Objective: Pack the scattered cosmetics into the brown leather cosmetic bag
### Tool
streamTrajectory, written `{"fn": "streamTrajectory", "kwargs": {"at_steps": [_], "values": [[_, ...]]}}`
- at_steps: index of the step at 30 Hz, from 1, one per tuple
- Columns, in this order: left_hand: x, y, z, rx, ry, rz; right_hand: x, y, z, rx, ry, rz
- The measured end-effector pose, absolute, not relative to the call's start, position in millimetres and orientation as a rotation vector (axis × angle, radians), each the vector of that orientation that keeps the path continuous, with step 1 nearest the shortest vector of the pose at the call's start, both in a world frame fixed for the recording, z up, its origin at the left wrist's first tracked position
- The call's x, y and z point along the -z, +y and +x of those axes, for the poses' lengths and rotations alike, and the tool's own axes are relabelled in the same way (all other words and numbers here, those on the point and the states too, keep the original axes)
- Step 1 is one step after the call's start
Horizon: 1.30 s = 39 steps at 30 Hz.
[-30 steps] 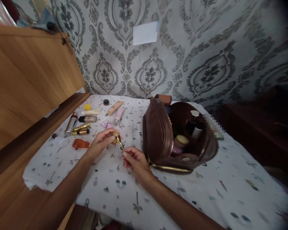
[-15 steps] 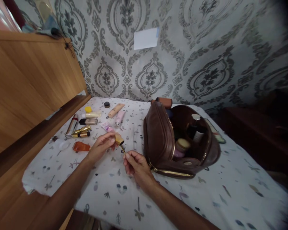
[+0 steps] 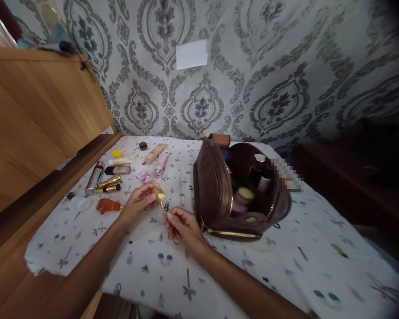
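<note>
My left hand (image 3: pixel 140 203) pinches a small shiny gold item (image 3: pixel 159 193) between thumb and fingers, above the patterned cloth. A thin gold stem (image 3: pixel 163 207) runs down from it to my right hand (image 3: pixel 183 228), whose thumb and forefinger close on its lower end. What kind of article this is cannot be made out. Just left of my left hand lies an amber-orange bottle (image 3: pixel 108 205). A pink and white tube (image 3: pixel 144 176) lies behind that hand. To the right of my right hand stands an open brown leather cosmetic bag (image 3: pixel 213 186), with jars and bottles inside.
Several cosmetics lie at the left: a silver tube (image 3: pixel 95 177), gold tubes (image 3: pixel 109 181), a foundation bottle (image 3: pixel 118 170), a beige tube (image 3: pixel 156 153), a pink tube (image 3: pixel 161 165), a black-lidded pot (image 3: pixel 142 145). A wooden cabinet (image 3: pixel 46 102) borders the table's left side; patterned wallpaper is behind.
The gold item has turned, so its dark end no longer shows and a bright gold face does. Both hands keep their grip. The whole view has shifted slightly.
</note>
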<state>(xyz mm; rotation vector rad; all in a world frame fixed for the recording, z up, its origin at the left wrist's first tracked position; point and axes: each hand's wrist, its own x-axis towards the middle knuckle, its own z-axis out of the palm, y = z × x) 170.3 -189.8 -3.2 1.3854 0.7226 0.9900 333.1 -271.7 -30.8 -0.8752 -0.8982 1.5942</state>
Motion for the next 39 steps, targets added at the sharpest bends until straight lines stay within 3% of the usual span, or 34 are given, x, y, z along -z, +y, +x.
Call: {"fn": "streamTrajectory", "kwargs": {"at_steps": [21,27,39], "values": [[-4,-187,155,-0.905,0.879,1.483,28,-273,334,-1.647,-0.747,-0.804],[-9,-182,157,-1.051,0.937,1.348,30,-270,335,-1.659,-0.693,-0.750],[-73,-205,194,-1.136,1.073,1.477,27,-269,335,-1.694,-0.645,-0.732]]}}
